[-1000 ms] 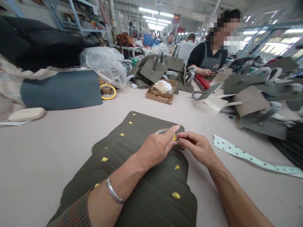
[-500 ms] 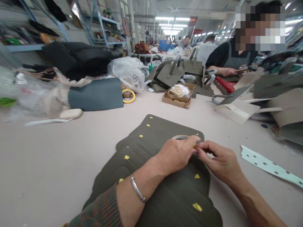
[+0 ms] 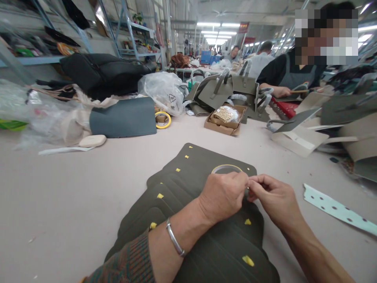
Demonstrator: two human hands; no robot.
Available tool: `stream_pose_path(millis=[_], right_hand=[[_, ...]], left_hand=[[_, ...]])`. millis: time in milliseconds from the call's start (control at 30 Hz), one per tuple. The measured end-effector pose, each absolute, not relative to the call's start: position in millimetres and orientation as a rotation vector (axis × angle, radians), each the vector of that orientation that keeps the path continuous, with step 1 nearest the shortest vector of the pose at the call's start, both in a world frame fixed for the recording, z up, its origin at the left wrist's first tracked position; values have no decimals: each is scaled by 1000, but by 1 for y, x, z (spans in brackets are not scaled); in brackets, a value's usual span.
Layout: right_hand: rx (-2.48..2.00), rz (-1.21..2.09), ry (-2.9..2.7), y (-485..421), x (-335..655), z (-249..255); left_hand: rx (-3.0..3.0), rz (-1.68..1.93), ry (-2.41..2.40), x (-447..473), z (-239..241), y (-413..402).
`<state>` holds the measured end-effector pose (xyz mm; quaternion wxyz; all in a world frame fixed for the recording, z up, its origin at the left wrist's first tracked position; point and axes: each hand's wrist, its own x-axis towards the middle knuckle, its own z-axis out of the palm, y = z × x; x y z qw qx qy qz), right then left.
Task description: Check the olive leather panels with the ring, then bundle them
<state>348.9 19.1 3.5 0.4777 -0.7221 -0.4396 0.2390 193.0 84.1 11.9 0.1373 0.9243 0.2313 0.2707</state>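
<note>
At the centre right of the frame, the right hand (image 3: pixel 275 194) has its thumb and forefinger pressed together, and they meet the fingertips of the left hand (image 3: pixel 222 194); whether something thin is pinched between them, I cannot tell. The left hand shows mainly its back, so the state of its grip is hidden. Behind it appears a yellow-edged ring of tape (image 3: pixel 224 166), partly covered, above the stack of dark olive, smooth sheet panels (image 3: pixel 206 239), which lies fanned in the lower middle. In my judgement, the left side is rather advanced: a row of small torn yellow pieces (image 3: pixel 160 195) runs along it. On the right side only two pieces are visible, and the top panel's right corner has a tiny shiny dot (image 3: pixel 248 169) without yellow, so some work may remain there. The hands and left sleeve (image 3: pixel 126 259) cover other places. The stack's near end is cut off by the lower border, as is the pale mint, dark-dotted strip (image 3: pixel 332 204) on the pinkish-beige desk (image 3: pixel 123 173) by the right border.
</note>
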Motion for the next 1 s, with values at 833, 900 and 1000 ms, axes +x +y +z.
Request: stream_pose_path(millis=[833,900,1000], right_hand=[[-2213,577,-1469,26,376,1],[-2192,581,-1399,22,376,0],[-2114,691,-1273,13,380,-5]], left_hand=[[2867,174,797,195,11,91],[2862,171,797,195,12,91],[2853,177,795,194,12,92]])
